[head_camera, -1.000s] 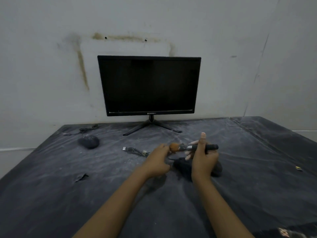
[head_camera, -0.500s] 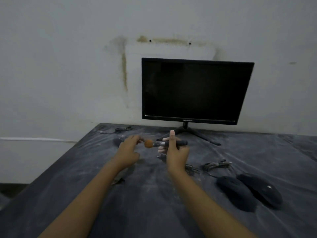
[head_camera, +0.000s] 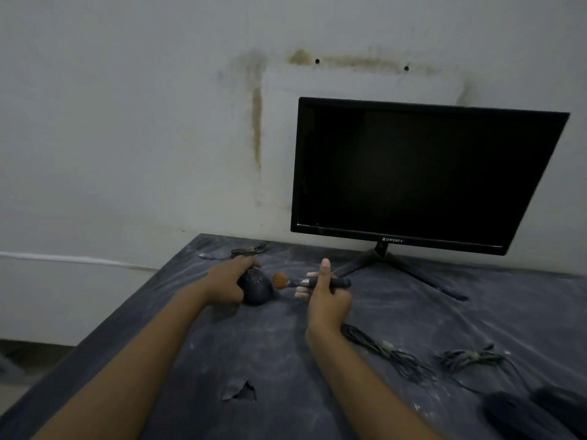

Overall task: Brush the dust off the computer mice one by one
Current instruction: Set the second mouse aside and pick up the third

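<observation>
A dusty dark mouse (head_camera: 257, 289) lies on the dark table cover at the far left, and my left hand (head_camera: 227, 282) grips its left side. My right hand (head_camera: 327, 295) holds a black-handled brush (head_camera: 313, 282) level, thumb pointing up. The brush's orange bristles (head_camera: 280, 280) sit just right of the mouse, close to its top. Two more dark mice (head_camera: 521, 416) lie at the lower right, partly cut off by the frame edge.
A black monitor (head_camera: 413, 176) on a splayed stand is at the back right against the wall. Loose cables (head_camera: 390, 354) lie right of my right arm, another cable (head_camera: 247, 250) behind the mouse. The cover has a tear (head_camera: 239, 390). The table's left edge runs close to my left arm.
My view has swung left. My left hand reached the far-left mouse and took hold of it. The right hand followed with the brush, bringing its bristles beside the mouse.
</observation>
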